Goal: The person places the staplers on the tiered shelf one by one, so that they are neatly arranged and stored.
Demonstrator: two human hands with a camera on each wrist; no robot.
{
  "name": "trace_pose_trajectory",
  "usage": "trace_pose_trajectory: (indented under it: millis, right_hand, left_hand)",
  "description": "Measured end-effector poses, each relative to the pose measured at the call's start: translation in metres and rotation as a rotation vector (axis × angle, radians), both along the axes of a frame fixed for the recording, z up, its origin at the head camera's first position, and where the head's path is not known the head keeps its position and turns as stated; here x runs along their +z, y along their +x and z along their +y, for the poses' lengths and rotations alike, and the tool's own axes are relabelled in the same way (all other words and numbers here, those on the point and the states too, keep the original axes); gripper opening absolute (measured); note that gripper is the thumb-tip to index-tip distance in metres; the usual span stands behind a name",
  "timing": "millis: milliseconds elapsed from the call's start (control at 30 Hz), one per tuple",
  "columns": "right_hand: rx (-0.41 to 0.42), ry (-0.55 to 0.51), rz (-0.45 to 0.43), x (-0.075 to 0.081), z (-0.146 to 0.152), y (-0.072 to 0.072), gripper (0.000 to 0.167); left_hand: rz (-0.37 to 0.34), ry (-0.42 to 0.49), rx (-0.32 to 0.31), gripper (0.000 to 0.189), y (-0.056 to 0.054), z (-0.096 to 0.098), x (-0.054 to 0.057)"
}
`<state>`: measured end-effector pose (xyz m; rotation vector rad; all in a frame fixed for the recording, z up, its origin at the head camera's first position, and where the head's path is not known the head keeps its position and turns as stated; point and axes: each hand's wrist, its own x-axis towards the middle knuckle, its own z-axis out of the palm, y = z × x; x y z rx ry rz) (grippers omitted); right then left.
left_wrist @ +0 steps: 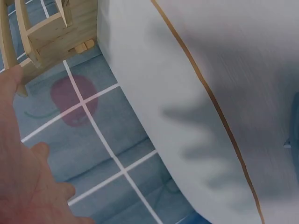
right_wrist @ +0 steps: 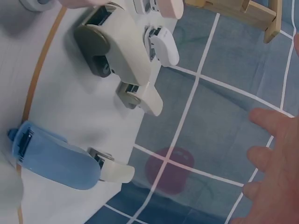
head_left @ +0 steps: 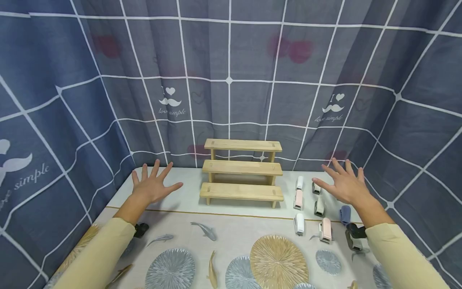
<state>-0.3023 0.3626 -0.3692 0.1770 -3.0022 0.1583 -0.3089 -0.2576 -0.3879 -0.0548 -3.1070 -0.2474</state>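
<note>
Both hands hover in mid-air with fingers spread, holding nothing. My left hand (head_left: 153,188) is left of a three-step wooden stand (head_left: 242,192); the left wrist view shows its shadow on the white surface. On the other side, my right hand (head_left: 347,186) floats near several small staplers. Among them are a blue stapler (head_left: 345,214), a pink stapler (head_left: 325,230), a white stapler (head_left: 299,224) and a grey-white stapler (head_left: 319,206). Another stapler (head_left: 353,241) is partly covered by the right wrist. Up close, the blue stapler (right_wrist: 58,156) lies beside a smaller cream stapler (right_wrist: 114,169).
The table (head_left: 173,220) has a patterned cloth with a brown line across it and a white strip behind. Dark blue checked curtains (head_left: 231,100) enclose the back and both sides. The stand is close to the back curtain.
</note>
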Motion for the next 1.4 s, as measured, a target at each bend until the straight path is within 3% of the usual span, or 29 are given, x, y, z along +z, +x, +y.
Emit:
trace_pose_trajectory:
  millis: [367, 700, 967, 1100, 1400]
  right_hand:
    - [0.011, 0.002, 0.086, -0.010, -0.009, 0.015, 0.091]
    - [0.027, 0.018, 0.143, -0.034, -0.006, 0.041, 0.088]
    - [0.033, -0.030, 0.136, -0.050, 0.000, 0.059, 0.084]
    - [0.045, -0.066, 0.128, -0.055, 0.005, 0.068, 0.083]
    - [0.038, -0.158, 0.104, -0.064, 0.017, 0.087, 0.080]
  left_hand:
    - [-0.011, -0.006, -0.019, 0.106, 0.010, 0.001, -0.005]
    - [-0.014, 0.006, -0.027, 0.105, 0.025, 0.010, -0.021]
    - [0.017, 0.073, -0.030, 0.105, 0.034, 0.020, -0.036]
    - [0.038, 0.121, -0.038, 0.102, 0.035, 0.027, -0.041]
    - [0.007, 0.233, -0.050, 0.098, 0.028, 0.048, -0.048]
